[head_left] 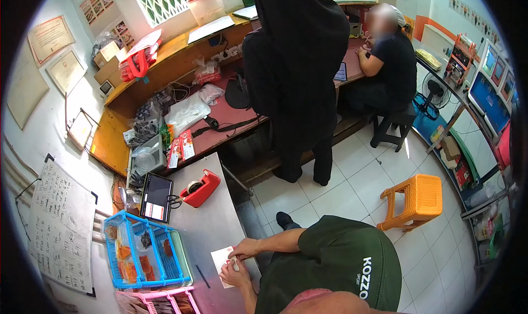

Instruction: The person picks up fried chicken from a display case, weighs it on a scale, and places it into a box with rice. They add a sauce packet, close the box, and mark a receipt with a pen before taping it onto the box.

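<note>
A white paper with red print (218, 256) lies on the metal table. My right hand (248, 248) reaches over its upper right edge with fingers curled down onto it. Close below, my left hand (235, 274) is closed at the paper's right side, its fingertips pinched near those of the right. Whether a small pale piece lies between the fingers is too fine to make out. A thin dark strip (203, 276) rests on the table, left of the left hand.
A red tape dispenser (202, 189), black scissors (175, 201) and a tablet (155, 197) stand farther up the metal table. Blue baskets (124, 281) with packets and a pink basket (181, 293) line its left side. One person in black stands; another sits. An orange stool (426, 195) is behind.
</note>
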Demonstrator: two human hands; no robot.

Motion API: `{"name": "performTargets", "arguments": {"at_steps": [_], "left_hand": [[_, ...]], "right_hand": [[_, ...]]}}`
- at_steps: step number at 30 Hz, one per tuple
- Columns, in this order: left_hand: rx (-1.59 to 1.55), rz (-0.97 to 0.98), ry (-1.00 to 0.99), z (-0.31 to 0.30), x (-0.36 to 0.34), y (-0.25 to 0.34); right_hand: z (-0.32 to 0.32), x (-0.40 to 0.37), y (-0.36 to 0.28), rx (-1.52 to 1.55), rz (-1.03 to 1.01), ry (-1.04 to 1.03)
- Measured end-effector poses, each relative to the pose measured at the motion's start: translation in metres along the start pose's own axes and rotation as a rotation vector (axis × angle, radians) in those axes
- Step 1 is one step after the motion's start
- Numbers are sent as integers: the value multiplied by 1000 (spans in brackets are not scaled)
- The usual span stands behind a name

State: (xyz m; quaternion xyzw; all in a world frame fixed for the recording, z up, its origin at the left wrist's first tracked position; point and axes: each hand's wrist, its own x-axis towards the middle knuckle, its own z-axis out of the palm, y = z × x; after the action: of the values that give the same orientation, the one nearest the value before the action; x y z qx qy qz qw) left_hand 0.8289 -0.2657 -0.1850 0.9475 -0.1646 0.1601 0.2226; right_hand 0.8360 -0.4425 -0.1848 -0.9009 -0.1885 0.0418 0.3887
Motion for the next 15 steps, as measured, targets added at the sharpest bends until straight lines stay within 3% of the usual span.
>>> {"name": "performTargets", "arguments": {"at_steps": [9,15], "left_hand": [[4,15,19,6,-4,-5],[14,-44,-23,-22,-16,-5]], "right_hand": [[10,-6,0,-113,-10,56],[8,-6,4,-117,-39,52]]}}
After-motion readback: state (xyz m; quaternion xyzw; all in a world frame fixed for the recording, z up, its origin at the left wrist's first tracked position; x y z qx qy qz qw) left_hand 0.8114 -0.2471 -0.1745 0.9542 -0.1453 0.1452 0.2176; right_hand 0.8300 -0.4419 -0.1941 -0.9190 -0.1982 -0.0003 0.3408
